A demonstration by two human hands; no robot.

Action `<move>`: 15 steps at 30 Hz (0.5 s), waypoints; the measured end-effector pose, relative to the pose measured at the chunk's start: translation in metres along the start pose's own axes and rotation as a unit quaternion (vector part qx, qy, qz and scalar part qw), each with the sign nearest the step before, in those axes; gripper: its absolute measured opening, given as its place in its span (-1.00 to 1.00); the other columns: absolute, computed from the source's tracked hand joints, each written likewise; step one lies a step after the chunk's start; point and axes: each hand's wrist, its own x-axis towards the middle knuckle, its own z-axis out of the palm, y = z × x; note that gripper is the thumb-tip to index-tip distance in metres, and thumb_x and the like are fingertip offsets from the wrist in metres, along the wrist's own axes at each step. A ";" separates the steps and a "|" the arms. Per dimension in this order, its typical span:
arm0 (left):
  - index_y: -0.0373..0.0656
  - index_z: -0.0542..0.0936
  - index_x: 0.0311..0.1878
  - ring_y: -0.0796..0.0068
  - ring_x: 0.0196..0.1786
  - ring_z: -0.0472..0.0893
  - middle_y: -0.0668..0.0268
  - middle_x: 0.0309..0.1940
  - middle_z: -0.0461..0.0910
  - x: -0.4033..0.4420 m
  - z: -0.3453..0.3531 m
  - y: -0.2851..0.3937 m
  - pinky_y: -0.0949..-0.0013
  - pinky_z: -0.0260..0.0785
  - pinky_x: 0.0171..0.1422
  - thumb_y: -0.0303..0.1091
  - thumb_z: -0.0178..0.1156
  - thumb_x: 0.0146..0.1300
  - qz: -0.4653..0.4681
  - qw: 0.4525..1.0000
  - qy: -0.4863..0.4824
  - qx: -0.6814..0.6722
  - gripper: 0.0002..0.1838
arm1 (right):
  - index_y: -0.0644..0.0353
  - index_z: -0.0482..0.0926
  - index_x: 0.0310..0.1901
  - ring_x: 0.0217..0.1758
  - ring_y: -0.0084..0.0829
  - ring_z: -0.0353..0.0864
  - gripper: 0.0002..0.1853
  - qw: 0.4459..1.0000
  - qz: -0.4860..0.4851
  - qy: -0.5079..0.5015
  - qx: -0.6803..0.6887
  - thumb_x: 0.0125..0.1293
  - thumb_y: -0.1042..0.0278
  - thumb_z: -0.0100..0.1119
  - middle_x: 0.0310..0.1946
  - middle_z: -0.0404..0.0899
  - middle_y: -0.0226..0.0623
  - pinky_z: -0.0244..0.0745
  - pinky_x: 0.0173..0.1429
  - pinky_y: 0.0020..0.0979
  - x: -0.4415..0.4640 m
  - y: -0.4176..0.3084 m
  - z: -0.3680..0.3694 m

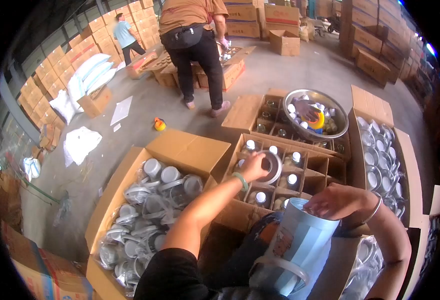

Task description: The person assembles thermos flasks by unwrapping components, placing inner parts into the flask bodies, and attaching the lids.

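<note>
My left hand [254, 168] is closed on the edge of a round grey lid [275, 170] with a hollow middle, held over a divided carton [316, 172]. White-capped bottles [261, 198] stand in several of its compartments. A tall light blue jug [307, 232] with a grey handle [280, 264] leans across my lap, mouth up. At the jug's mouth is my right hand [336, 201], its fingers curled at the rim and partly inside. What those fingertips hold, if anything, is hidden.
An open carton of bagged grey lids [152, 212] is at my left, another of clear-and-grey lids [380, 160] at right. A steel bowl of white caps [341, 131] rests on a bottle carton. A co-worker [195, 47] stands ahead; another person [125, 36] is farther back.
</note>
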 end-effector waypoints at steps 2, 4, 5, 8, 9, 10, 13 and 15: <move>-0.25 0.58 0.12 0.03 0.10 0.59 -0.01 0.00 0.59 0.013 -0.016 0.019 0.15 0.45 0.24 -0.14 0.55 -0.20 -0.005 0.996 0.035 -0.086 -0.25 | 0.08 0.68 0.01 -0.25 -0.09 0.71 -0.64 0.994 0.043 -0.028 -0.093 0.18 0.20 0.24 -0.33 0.72 -0.12 0.58 -0.08 -0.21 0.004 -0.015 -0.002; -0.25 0.58 0.17 0.07 0.16 0.59 -0.03 0.06 0.60 0.029 -0.023 0.027 0.18 0.43 0.28 -0.11 0.56 -0.20 -0.006 0.984 0.043 -0.174 -0.20 | 0.06 0.69 -0.02 -0.22 -0.06 0.71 -0.66 0.992 0.056 -0.035 -0.111 0.19 0.16 0.24 -0.31 0.72 -0.11 0.58 -0.06 -0.18 0.009 -0.017 -0.001; -0.30 0.55 0.19 0.13 0.17 0.60 -0.02 0.08 0.61 0.034 -0.026 0.032 0.21 0.44 0.28 -0.17 0.56 -0.15 -0.005 0.972 0.039 -0.232 -0.22 | 0.04 0.70 -0.06 -0.18 -0.02 0.71 -0.67 0.988 0.070 -0.042 -0.132 0.19 0.12 0.25 -0.30 0.72 -0.09 0.57 -0.04 -0.15 0.011 -0.018 0.000; -0.36 0.50 0.23 0.37 0.14 0.61 0.15 0.05 0.65 0.028 -0.079 0.099 0.30 0.49 0.21 -0.38 0.45 0.10 -0.065 0.890 -0.025 -0.450 -0.38 | 0.09 0.72 -0.12 -0.16 -0.06 0.72 -0.70 0.991 0.039 -0.016 -0.124 0.23 0.09 0.26 -0.30 0.72 -0.05 0.58 -0.01 -0.17 0.009 -0.014 0.004; -0.28 0.49 0.26 0.42 0.13 0.62 0.22 0.06 0.64 0.026 -0.095 0.110 0.30 0.52 0.17 -0.38 0.37 0.20 -0.113 0.830 -0.076 -0.541 -0.45 | 0.12 0.72 -0.15 -0.16 -0.11 0.74 -0.68 0.994 0.012 -0.002 -0.112 0.27 0.05 0.25 -0.32 0.72 -0.04 0.58 -0.01 -0.18 0.006 -0.014 0.004; -0.24 0.49 0.26 0.42 0.12 0.62 0.24 0.07 0.64 0.024 -0.102 0.117 0.30 0.53 0.15 -0.34 0.34 0.25 -0.103 0.777 -0.100 -0.612 -0.48 | 0.12 0.72 -0.15 -0.16 -0.11 0.74 -0.68 0.994 0.014 -0.001 -0.111 0.27 0.05 0.25 -0.32 0.72 -0.04 0.58 -0.01 -0.18 0.002 -0.019 0.002; -0.15 0.47 0.29 0.41 0.10 0.63 0.28 0.09 0.63 0.020 -0.111 0.137 0.29 0.55 0.13 -0.25 0.22 0.38 -0.083 0.695 -0.144 -0.700 -0.55 | 0.30 0.65 0.08 -0.20 -0.39 0.72 -0.56 0.976 0.099 0.194 -0.013 0.37 0.08 0.28 -0.24 0.75 -0.13 0.59 -0.09 -0.33 -0.022 -0.043 -0.004; -0.14 0.47 0.30 0.43 0.11 0.62 0.28 0.08 0.63 0.011 -0.120 0.167 0.28 0.55 0.14 -0.24 0.21 0.40 -0.083 0.640 -0.184 -0.741 -0.55 | 0.31 0.59 0.12 -0.16 -0.30 0.74 -0.46 0.909 0.122 0.398 -0.003 0.27 0.07 0.39 -0.24 0.72 0.02 0.59 0.03 -0.29 -0.024 -0.060 -0.008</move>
